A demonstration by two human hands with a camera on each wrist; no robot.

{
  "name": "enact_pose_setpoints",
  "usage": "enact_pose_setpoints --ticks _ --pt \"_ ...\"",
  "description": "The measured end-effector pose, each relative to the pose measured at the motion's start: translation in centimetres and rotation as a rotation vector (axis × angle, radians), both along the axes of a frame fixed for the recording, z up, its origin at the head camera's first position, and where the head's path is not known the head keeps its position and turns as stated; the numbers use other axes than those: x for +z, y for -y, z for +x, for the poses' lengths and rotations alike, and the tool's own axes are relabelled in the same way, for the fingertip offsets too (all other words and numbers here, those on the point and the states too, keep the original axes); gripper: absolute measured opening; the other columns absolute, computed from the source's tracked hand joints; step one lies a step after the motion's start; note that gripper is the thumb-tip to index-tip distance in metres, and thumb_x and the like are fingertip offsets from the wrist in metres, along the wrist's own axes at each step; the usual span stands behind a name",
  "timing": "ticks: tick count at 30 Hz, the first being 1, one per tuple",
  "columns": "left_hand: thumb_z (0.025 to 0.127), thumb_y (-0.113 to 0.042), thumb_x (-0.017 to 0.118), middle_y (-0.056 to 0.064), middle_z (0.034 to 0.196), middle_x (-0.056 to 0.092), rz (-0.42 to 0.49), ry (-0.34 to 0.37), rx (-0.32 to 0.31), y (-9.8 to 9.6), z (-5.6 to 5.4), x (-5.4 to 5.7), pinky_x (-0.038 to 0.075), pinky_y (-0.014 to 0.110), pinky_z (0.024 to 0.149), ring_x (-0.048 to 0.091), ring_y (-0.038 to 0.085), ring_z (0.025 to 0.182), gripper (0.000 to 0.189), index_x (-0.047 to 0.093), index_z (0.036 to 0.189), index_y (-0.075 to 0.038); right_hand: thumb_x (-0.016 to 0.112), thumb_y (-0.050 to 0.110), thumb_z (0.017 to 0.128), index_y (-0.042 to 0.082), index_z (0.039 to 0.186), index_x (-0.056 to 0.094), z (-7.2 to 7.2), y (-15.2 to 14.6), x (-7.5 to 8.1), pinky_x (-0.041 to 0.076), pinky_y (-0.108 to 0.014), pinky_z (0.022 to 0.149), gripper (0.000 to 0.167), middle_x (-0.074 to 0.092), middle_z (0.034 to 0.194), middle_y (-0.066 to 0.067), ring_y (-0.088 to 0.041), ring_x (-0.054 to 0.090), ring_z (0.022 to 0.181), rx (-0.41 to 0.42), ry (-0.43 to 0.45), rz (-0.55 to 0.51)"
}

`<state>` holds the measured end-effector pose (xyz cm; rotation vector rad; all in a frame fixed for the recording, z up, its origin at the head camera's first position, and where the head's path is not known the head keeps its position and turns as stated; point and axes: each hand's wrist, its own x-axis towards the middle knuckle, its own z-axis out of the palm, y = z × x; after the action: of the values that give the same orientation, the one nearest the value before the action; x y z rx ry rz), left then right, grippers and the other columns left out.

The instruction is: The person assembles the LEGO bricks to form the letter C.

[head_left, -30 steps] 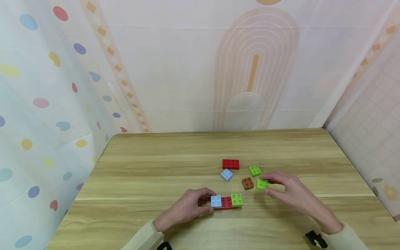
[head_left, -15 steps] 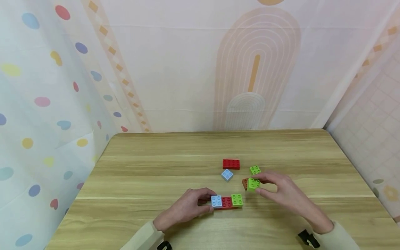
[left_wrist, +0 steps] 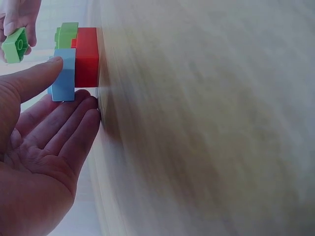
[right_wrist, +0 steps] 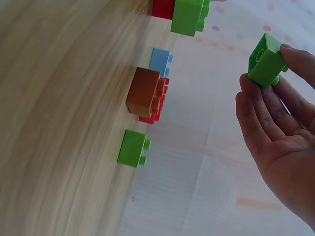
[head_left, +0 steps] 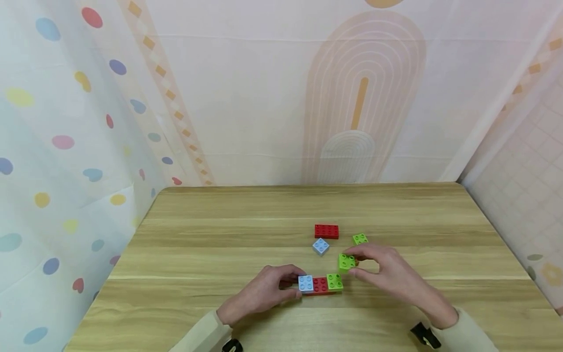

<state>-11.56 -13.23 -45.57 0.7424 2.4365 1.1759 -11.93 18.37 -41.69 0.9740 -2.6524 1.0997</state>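
My left hand (head_left: 266,289) pinches a light blue toy brick (head_left: 305,283) between thumb and fingers. This brick sits on the left end of a long red brick (head_left: 320,284), with a green brick (head_left: 335,282) on its right end. Bare red studs show between the two. My right hand (head_left: 389,266) holds another green brick (head_left: 345,263) by its sides, raised off the table just behind and right of that row. In the right wrist view its hollow underside (right_wrist: 259,54) shows. A brown brick (right_wrist: 142,93) on the table is mostly hidden by the held brick and fingers in the head view.
Beyond the hands lie a loose red brick (head_left: 326,231), a light blue brick (head_left: 321,246) and a green brick (head_left: 360,238). The wooden table (head_left: 220,234) ends at a patterned curtain (head_left: 246,98) behind.
My right hand has carried its green brick leftward, past the brown brick and closer to the row of joined bricks. My left hand has stayed in place with its hold on the light blue brick.
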Motion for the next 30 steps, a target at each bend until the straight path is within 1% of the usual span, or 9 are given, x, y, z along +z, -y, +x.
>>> enact_pose_setpoints --ticks 5,9,17,21,24,30 --pt "0.095 -0.015 0.077 0.007 0.122 0.073 0.011 -0.008 -0.006 0.0 0.0 -0.1 0.055 0.027 0.095 0.069 0.014 0.111 0.034 0.068 0.127 -0.008 0.082 0.015 0.09 0.013 0.123 0.073 -0.1 0.5 0.1 0.059 -0.043 0.086 0.034 0.074 0.115 0.003 -0.012 0.068 0.099 0.025 0.028 -0.007" --pt "0.095 -0.015 0.076 0.006 0.122 0.073 0.012 -0.004 -0.004 0.0 0.0 -0.1 0.054 0.026 0.094 0.068 0.013 0.11 0.033 0.068 0.126 -0.009 0.08 0.018 0.092 0.013 0.123 0.073 -0.2 1.0 0.1 0.059 -0.044 0.086 0.032 0.073 0.116 0.003 -0.013 0.068 0.099 0.048 0.048 -0.008" --pt "0.096 -0.017 0.077 0.002 0.12 0.073 0.007 0.019 0.006 0.0 -0.1 -0.1 0.055 0.025 0.092 0.067 0.009 0.108 0.031 0.069 0.126 -0.011 0.077 0.022 0.096 0.013 0.125 0.072 -0.4 2.1 -0.2 0.061 -0.042 0.085 0.031 0.073 0.121 0.0 -0.012 0.068 0.102 0.103 0.056 -0.038" --pt "0.096 -0.017 0.076 0.001 0.119 0.073 0.0 0.026 0.009 0.0 -0.1 -0.1 0.055 0.025 0.091 0.067 0.008 0.107 0.031 0.069 0.125 -0.012 0.076 0.022 0.096 0.012 0.125 0.071 -0.4 2.6 -0.1 0.06 -0.042 0.087 0.031 0.073 0.122 -0.002 -0.016 0.068 0.106 0.109 0.074 -0.039" --pt "0.096 -0.017 0.076 0.0 0.119 0.073 0.0 0.022 0.008 0.0 0.0 -0.1 0.055 0.025 0.091 0.067 0.008 0.106 0.031 0.069 0.125 -0.012 0.076 0.022 0.096 0.012 0.125 0.071 -0.3 2.9 -0.1 0.06 -0.041 0.088 0.03 0.072 0.123 -0.002 -0.018 0.068 0.11 0.113 0.069 -0.033" --pt "0.096 -0.017 0.077 0.001 0.118 0.073 0.008 0.009 0.002 0.0 -0.1 -0.1 0.055 0.025 0.092 0.067 0.008 0.107 0.03 0.069 0.125 -0.012 0.078 0.018 0.095 0.012 0.125 0.071 -0.4 3.5 -0.5 0.059 -0.038 0.09 0.032 0.072 0.123 -0.001 -0.018 0.066 0.112 0.151 0.052 -0.039"
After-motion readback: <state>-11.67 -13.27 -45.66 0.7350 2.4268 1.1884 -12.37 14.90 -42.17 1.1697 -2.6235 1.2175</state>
